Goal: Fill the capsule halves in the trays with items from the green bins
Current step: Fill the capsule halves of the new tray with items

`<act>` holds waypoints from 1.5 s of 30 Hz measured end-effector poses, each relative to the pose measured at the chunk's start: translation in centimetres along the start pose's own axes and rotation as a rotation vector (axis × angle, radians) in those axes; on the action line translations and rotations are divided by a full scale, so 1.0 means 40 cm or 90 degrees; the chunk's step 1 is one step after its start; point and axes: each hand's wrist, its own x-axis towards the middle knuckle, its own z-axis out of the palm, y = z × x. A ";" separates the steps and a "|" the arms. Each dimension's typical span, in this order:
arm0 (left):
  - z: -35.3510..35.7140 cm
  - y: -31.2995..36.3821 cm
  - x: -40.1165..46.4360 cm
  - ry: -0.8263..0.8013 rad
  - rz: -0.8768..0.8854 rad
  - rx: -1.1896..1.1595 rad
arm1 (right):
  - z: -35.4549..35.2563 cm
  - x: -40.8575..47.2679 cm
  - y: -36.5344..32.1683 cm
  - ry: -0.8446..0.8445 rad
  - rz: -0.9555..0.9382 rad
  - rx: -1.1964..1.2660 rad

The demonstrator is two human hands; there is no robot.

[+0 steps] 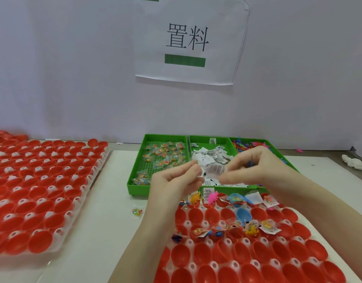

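Both my hands hover over the middle green bin (208, 142), left hand (176, 180) and right hand (257, 168) pinching white paper slips (211, 169) between them. Empty red capsule halves (208, 253) lie directly below, toward me; either hand reaches equally.

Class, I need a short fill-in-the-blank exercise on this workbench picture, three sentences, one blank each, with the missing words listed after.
1. The three bins at the back of the table are coloured ____.
2. Among the red capsule halves in the near tray, one half is coloured ____.
3. The middle bin holds folded ____ slips.

Missing words: green; blue; paper
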 end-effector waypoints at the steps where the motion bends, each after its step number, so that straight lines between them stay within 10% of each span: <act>1: 0.001 0.003 -0.001 -0.030 -0.004 0.021 | 0.010 -0.015 -0.021 -0.047 0.007 -0.012; 14: 0.059 0.015 -0.047 -0.128 0.115 0.169 | 0.040 -0.103 -0.038 0.120 0.082 0.068; 22: 0.081 0.002 -0.053 -0.092 0.048 0.061 | 0.030 -0.167 -0.035 0.088 0.066 0.238; 29: 0.095 0.001 -0.071 -0.123 0.028 0.075 | 0.024 -0.200 -0.039 0.240 -0.068 0.063; 45: 0.108 -0.006 -0.090 -0.427 -0.198 -0.125 | -0.021 -0.242 -0.046 0.235 -0.001 0.029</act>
